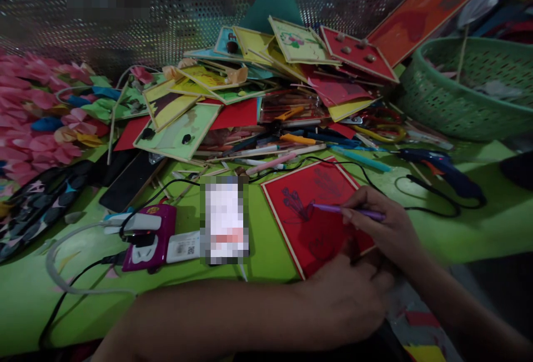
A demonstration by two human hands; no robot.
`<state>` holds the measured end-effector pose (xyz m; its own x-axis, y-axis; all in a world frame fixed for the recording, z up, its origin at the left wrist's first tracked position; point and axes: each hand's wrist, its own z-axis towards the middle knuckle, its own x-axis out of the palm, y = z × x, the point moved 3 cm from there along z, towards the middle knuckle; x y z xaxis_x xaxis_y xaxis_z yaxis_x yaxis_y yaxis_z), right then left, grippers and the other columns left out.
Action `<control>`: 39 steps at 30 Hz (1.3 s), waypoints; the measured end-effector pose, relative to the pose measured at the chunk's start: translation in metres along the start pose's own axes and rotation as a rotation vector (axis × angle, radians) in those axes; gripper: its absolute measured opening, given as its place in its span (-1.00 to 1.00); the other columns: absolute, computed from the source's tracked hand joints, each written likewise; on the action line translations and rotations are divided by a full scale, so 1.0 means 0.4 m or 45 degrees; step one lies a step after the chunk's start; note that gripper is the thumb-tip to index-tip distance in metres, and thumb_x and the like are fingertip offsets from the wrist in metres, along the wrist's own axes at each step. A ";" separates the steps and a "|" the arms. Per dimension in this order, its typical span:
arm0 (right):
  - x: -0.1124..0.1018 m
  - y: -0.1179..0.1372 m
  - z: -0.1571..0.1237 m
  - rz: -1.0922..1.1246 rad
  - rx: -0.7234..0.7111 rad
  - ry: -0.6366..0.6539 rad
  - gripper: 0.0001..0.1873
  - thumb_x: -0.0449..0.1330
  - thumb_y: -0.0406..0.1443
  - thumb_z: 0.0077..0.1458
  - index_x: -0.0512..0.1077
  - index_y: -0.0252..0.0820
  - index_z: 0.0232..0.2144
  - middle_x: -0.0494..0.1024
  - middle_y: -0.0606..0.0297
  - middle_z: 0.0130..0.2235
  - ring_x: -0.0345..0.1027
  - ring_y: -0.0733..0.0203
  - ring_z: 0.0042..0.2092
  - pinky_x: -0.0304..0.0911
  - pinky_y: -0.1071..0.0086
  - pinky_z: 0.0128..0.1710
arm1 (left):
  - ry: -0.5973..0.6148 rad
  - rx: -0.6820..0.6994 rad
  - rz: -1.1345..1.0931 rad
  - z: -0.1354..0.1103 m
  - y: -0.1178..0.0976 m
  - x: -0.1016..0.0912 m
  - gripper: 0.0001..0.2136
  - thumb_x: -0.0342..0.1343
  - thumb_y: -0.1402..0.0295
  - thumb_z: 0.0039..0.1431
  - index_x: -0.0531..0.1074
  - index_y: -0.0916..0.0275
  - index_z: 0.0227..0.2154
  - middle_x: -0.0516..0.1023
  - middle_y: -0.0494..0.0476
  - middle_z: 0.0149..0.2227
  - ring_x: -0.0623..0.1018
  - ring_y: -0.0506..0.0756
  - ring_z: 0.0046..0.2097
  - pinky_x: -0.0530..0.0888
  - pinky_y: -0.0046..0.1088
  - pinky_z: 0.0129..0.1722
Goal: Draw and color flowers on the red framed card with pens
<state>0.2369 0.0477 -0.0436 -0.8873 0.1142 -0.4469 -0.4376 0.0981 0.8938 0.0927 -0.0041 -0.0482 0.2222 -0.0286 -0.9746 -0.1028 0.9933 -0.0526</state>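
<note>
A red card [316, 206] with a pale border lies on the green table [258, 256] in front of me, with dark line drawings on it. My right hand [383, 226] pinches a purple pen [347, 211], whose tip rests on the card near a drawn flower. My left hand [345, 298] lies across the near corner of the card, fingers curled down onto it and holding it in place; my forearm stretches along the table's front edge.
A heap of coloured cards [266, 79] and pens [291, 145] fills the back. A green basket [466, 90] stands at right, a blue glue gun [437, 167] with its cord beside it. Pink paper flowers [37, 112], a purple power strip [147, 237] and a black phone [129, 181] sit at left.
</note>
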 end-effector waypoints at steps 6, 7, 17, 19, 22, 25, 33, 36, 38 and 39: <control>-0.003 0.000 0.000 -0.020 0.002 0.026 -0.80 0.34 -0.14 0.15 0.48 -0.09 -0.41 0.55 0.31 -0.48 0.43 0.17 -0.45 0.32 0.33 -0.42 | -0.014 -0.009 0.006 0.000 0.005 -0.013 -0.63 -0.05 0.44 0.37 0.62 0.21 0.05 0.50 0.29 0.25 0.47 0.31 0.28 0.47 -0.09 0.04; -0.004 0.002 -0.001 -0.032 -0.007 0.054 -0.81 0.33 -0.14 0.15 0.49 -0.09 -0.41 0.55 0.30 -0.48 0.42 0.16 -0.45 0.32 0.32 -0.43 | -0.016 -0.011 0.006 0.001 0.005 -0.014 -0.63 -0.05 0.44 0.37 0.62 0.21 0.06 0.51 0.28 0.24 0.48 0.30 0.27 0.47 -0.08 0.03; -0.004 0.014 -0.008 -0.054 -0.127 0.151 -0.85 0.33 -0.20 0.14 0.51 -0.10 -0.44 0.52 0.32 -0.48 0.34 0.23 -0.48 0.22 0.38 -0.49 | 0.011 0.000 -0.015 0.004 0.007 -0.017 -0.64 -0.03 0.42 0.37 0.62 0.17 0.04 0.51 0.27 0.24 0.44 0.31 0.31 0.48 0.00 0.09; -0.005 0.011 -0.008 -0.060 -0.108 0.112 -0.85 0.32 -0.20 0.13 0.51 -0.10 -0.44 0.52 0.31 -0.49 0.35 0.22 -0.48 0.23 0.37 -0.48 | 0.005 -0.007 -0.018 0.004 0.008 -0.018 -0.65 -0.03 0.42 0.37 0.63 0.19 0.03 0.51 0.26 0.24 0.45 0.30 0.29 0.49 -0.03 0.08; -0.006 0.008 -0.006 -0.050 -0.063 0.036 -0.84 0.32 -0.18 0.12 0.49 -0.09 -0.43 0.53 0.32 -0.49 0.38 0.19 -0.47 0.26 0.35 -0.47 | 0.012 0.005 -0.010 0.002 0.008 -0.020 -0.64 -0.05 0.43 0.38 0.62 0.20 0.05 0.52 0.25 0.21 0.47 0.29 0.27 0.49 -0.09 0.04; -0.007 0.009 -0.004 -0.032 -0.031 -0.035 -0.84 0.33 -0.18 0.11 0.47 -0.08 -0.44 0.54 0.31 -0.50 0.40 0.17 -0.47 0.28 0.34 -0.45 | 0.039 0.019 0.000 0.001 0.008 -0.018 -0.61 -0.07 0.44 0.39 0.60 0.20 0.09 0.50 0.26 0.24 0.46 0.30 0.29 0.48 -0.08 0.04; -0.005 0.014 -0.005 -0.071 -0.113 0.090 -0.85 0.32 -0.19 0.11 0.51 -0.09 -0.45 0.51 0.33 -0.50 0.34 0.22 -0.49 0.22 0.36 -0.49 | -0.035 0.003 0.008 0.004 0.002 -0.003 -0.66 0.01 0.39 0.36 0.62 0.19 0.04 0.50 0.30 0.21 0.44 0.34 0.29 0.47 0.01 0.08; -0.007 0.012 -0.005 -0.063 -0.108 0.091 -0.85 0.33 -0.20 0.11 0.50 -0.08 -0.45 0.51 0.32 -0.50 0.35 0.20 -0.49 0.24 0.34 -0.49 | -0.027 -0.006 0.000 0.003 0.002 -0.002 -0.67 0.03 0.38 0.35 0.64 0.16 0.02 0.51 0.28 0.21 0.43 0.35 0.30 0.48 0.00 0.06; -0.008 0.010 -0.005 -0.041 -0.083 0.052 -0.85 0.33 -0.19 0.11 0.49 -0.07 -0.45 0.53 0.31 -0.49 0.39 0.16 -0.47 0.28 0.32 -0.46 | -0.030 -0.006 0.006 0.002 0.001 -0.003 -0.67 0.02 0.38 0.35 0.64 0.16 0.02 0.51 0.27 0.22 0.44 0.35 0.31 0.48 -0.02 0.06; -0.009 0.008 -0.004 -0.034 -0.066 0.023 -0.85 0.33 -0.19 0.11 0.49 -0.07 -0.45 0.53 0.31 -0.50 0.40 0.16 -0.47 0.29 0.32 -0.45 | -0.030 -0.001 0.009 0.001 0.000 -0.002 -0.67 0.01 0.39 0.36 0.64 0.16 0.02 0.51 0.27 0.22 0.44 0.35 0.31 0.48 -0.04 0.05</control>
<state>0.2383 0.0460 -0.0390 -0.8773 0.0941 -0.4706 -0.4680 0.0492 0.8823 0.0929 -0.0040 -0.0472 0.2444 -0.0189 -0.9695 -0.1053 0.9934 -0.0459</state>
